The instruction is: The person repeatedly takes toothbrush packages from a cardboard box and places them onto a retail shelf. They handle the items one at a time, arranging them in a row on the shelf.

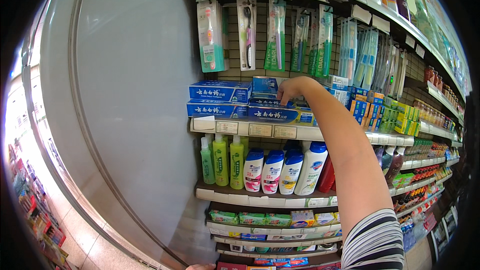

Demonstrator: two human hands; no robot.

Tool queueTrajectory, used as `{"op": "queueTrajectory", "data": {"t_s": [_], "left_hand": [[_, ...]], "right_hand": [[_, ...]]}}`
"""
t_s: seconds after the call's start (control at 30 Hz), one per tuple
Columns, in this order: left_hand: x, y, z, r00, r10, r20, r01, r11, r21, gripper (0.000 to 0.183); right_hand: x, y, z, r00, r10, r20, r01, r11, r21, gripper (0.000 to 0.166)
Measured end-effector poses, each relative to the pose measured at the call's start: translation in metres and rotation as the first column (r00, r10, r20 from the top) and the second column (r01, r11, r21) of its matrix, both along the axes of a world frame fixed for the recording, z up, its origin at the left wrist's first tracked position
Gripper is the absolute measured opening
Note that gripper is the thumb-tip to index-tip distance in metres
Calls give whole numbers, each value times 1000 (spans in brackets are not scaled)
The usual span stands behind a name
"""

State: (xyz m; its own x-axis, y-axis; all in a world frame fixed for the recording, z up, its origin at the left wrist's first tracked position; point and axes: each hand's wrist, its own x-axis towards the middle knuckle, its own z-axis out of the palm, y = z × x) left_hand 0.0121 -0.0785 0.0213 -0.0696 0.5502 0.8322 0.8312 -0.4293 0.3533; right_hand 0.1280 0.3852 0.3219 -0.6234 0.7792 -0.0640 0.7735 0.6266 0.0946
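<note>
My right arm reaches up to a shelf of toothpaste. My right hand (293,87) is bent down over the blue toothpaste boxes, its fingertips at a dark blue box (264,102) on the front stack. Whether they grip it is hidden. Under that lies another blue toothpaste box (272,114) with a yellow end. To the left, two more are stacked, the upper toothpaste box (219,92) flush with the lower one. A blue carton (264,83) stands behind. Only a sliver of my left hand (201,267) shows at the bottom edge; its fingers cannot be made out.
Packaged toothbrushes (278,37) hang on hooks above my right hand. Below are green pump bottles (220,161) and blue-capped shampoo bottles (272,172), then soap packs (252,218). A grey panel (131,101) borders the shelves on the left. Smaller toothpaste cartons (359,108) stand right of my forearm.
</note>
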Motion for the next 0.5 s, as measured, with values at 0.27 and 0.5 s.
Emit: {"op": "queueTrajectory", "data": {"t_s": [0.27, 0.5], "left_hand": [[5, -4, -2, 1000, 18, 5, -18, 1000, -5, 23], [4, -6, -6, 999, 47, -2, -47, 998, 34, 21]], "right_hand": [[3, -5, -3, 999, 41, -32, -38, 996, 86, 46], [5, 5, -7, 998, 62, -21, -61, 996, 61, 42]]}}
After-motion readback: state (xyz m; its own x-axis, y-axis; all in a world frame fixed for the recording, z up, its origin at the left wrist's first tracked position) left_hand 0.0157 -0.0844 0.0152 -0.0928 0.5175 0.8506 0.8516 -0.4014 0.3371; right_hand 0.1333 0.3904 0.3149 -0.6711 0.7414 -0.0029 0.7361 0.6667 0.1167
